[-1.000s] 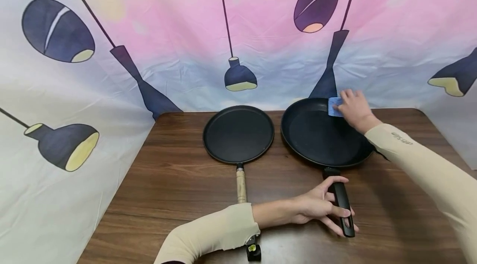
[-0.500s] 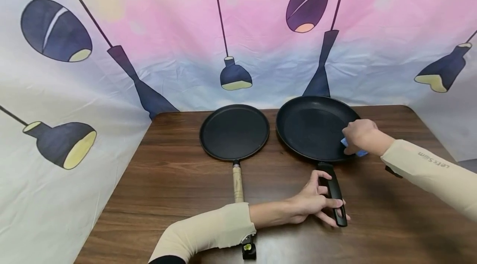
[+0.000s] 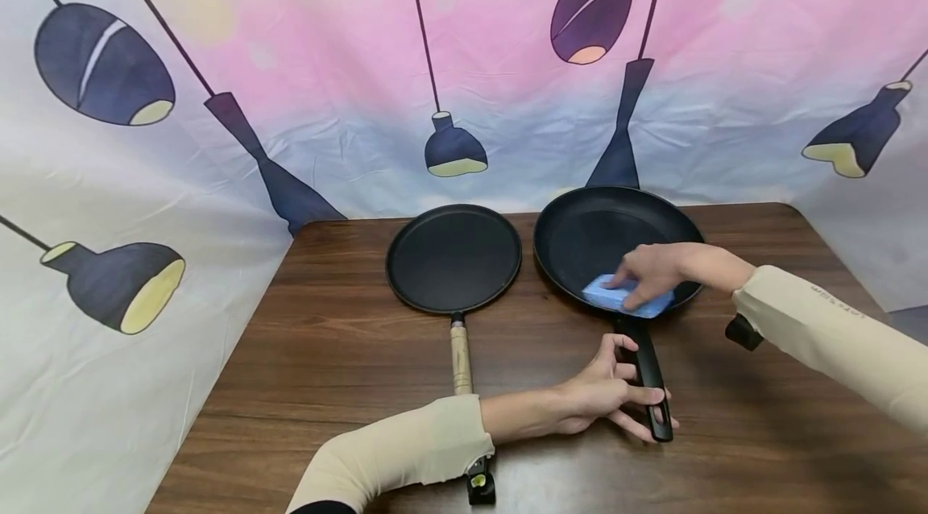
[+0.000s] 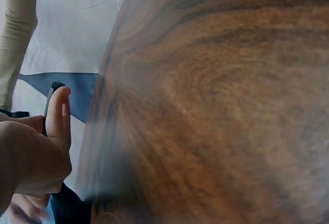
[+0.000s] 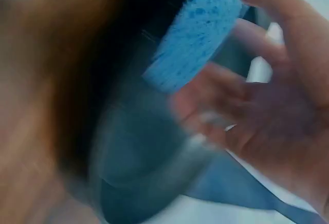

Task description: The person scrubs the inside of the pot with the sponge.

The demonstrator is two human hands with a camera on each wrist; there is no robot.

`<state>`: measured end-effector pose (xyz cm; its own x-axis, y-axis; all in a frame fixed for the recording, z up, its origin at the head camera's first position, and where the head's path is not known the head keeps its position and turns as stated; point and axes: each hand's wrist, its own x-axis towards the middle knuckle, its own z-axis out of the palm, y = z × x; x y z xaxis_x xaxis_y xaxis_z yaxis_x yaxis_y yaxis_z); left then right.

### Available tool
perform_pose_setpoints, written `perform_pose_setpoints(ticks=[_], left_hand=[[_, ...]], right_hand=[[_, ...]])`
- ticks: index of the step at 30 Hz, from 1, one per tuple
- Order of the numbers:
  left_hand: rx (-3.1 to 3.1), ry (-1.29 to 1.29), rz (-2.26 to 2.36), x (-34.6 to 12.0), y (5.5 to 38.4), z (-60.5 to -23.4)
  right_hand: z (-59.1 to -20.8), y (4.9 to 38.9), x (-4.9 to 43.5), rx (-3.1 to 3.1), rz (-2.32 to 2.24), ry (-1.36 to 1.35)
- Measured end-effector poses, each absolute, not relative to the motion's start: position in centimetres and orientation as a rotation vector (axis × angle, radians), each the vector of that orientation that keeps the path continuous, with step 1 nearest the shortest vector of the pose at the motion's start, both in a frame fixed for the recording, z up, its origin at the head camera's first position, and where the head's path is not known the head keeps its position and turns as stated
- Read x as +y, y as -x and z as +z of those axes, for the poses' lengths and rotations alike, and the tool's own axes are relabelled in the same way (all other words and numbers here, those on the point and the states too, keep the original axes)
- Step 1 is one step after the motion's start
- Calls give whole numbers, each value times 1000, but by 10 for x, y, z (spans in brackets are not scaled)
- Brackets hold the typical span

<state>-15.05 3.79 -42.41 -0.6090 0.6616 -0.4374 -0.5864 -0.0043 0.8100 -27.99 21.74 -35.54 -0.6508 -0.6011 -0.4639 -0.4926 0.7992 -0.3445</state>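
Observation:
A black frying pan [image 3: 594, 232] lies at the back right of the table, its black handle [image 3: 648, 365] pointing toward me. My left hand [image 3: 609, 393] grips that handle between thumb and fingers; in the left wrist view the left hand [image 4: 36, 152] shows at the left edge. A blue sponge [image 3: 609, 292] is in my right hand [image 3: 656, 268], thumb and fingers pinching it against the pan's near inner side. The right wrist view, blurred, shows the porous edge of the sponge [image 5: 198, 34] between the fingers of the right hand [image 5: 262, 90].
Left of the frying pan lies a flat black crepe pan [image 3: 455, 256] with a wooden handle [image 3: 461, 357], partly behind my left sleeve [image 3: 406, 441]. The brown wooden table [image 3: 326, 353] meets a printed cloth backdrop [image 3: 348, 79] at its back edge.
My right hand has swept the sponge from the pan's far right rim down the right side to its near side. My left hand keeps its grip on the handle; the view has shifted slightly.

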Motion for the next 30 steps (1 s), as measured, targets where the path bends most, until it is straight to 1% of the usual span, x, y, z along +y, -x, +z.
perform_pose_setpoints(ticks=[4,8,13,15,18,20,23,30], left_hand=[[1373,-71,1732,38,154,-422],[1369,-57,1711,42,156,-421],[1393,-30,1710,45,153,-423],[1408,-28,1712,45,152,-423],[1414,-31,1716,46,147,-422],[1414,-35,1722,47,146,-422],[1409,-27,1727,46,146,-421],[1375,-25,1748,37,148,-423]], right_hand=[[-381,290,206,2522,-503,1009],[-398,305,193,2714,-484,1048],[-406,340,182,2871,-288,963],[-407,355,181,2892,-219,879],[-405,368,188,2909,-179,696],[-403,373,193,2908,-191,578],[-398,375,198,2872,-205,501],[-396,368,201,2796,-194,575]])
